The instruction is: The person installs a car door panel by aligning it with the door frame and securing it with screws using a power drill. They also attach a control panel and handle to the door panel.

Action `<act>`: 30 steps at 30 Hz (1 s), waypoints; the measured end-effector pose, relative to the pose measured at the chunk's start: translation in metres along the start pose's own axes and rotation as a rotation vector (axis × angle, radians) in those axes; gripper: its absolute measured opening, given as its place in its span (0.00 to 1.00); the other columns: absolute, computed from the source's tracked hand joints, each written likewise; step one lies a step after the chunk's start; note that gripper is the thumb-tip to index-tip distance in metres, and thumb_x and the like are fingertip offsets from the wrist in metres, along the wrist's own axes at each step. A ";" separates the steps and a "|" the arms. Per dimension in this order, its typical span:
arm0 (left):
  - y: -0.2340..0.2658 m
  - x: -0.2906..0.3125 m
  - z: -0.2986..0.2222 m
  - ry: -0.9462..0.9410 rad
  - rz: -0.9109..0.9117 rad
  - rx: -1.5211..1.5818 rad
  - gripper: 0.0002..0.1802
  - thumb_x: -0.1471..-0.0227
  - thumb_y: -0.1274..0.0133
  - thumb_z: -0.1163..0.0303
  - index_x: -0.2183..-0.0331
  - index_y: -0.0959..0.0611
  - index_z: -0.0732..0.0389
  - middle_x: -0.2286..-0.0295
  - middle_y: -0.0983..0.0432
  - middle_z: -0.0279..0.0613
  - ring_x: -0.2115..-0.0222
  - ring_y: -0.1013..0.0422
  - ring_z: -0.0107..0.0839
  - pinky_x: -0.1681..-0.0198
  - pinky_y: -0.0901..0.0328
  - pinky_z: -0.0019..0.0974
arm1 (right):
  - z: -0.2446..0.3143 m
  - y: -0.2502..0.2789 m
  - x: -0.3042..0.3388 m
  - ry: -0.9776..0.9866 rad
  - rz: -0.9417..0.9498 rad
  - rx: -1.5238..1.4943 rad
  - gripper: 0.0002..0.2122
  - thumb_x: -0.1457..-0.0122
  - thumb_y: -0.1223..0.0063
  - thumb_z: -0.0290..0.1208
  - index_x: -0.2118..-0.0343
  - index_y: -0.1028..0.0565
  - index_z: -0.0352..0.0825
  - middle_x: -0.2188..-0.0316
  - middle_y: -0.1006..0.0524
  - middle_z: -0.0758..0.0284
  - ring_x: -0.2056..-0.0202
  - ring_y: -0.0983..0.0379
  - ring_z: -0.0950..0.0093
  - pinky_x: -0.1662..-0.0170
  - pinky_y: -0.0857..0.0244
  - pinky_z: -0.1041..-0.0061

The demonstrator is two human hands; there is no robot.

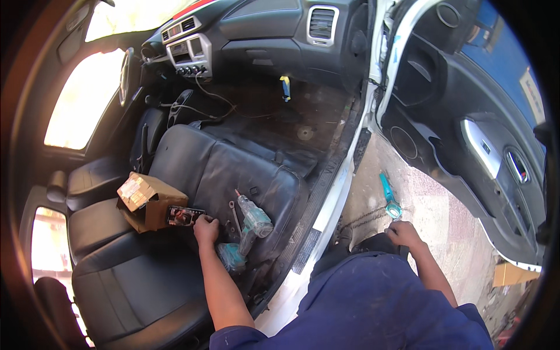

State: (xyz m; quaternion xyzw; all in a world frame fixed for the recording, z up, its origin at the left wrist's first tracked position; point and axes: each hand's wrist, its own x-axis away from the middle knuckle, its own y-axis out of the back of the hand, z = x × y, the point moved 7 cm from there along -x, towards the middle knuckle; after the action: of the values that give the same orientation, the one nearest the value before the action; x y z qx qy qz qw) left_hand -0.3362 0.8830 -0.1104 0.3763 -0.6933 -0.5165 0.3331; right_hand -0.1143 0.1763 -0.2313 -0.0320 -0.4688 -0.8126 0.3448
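Dark blue cloth, my shirt, fills the bottom of the view as I stand beside the open door of a vehicle. From it my left forearm reaches in over the black seat, and my left hand has its fingers bent and closed on the right edge of a phone, its lit screen turned toward me. The phone is just in front of an open cardboard box on the seat, its flaps up.

To the right of that hand, a teal and grey power drill lies on the black leather — bit pointing away from me, battery end toward me. A wrench lies close along its left side, and a small black square piece sits near the bit.

My right hand is out over the pavement with its fingers curled in. Just beyond the knuckles shows a teal tool with a rounded end — whether I grip it or it lies apart, I cannot tell.
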 end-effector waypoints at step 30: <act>-0.049 -0.039 -0.139 -0.774 -0.121 0.309 0.13 0.34 0.51 0.70 0.60 0.20 0.73 0.64 0.20 0.64 0.62 0.26 0.68 0.52 0.30 0.57 | 0.025 -0.001 0.070 -0.177 -0.334 -0.226 0.15 0.32 0.44 0.44 0.59 0.16 0.35 0.62 0.14 0.50 0.57 0.16 0.44 0.51 0.23 0.43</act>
State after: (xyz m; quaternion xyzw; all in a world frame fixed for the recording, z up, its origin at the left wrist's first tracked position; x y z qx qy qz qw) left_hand -0.1898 0.8432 -0.1266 0.2400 -0.8133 -0.5283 -0.0430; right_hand -0.1748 0.1597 -0.1918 -0.0638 -0.4019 -0.8999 0.1571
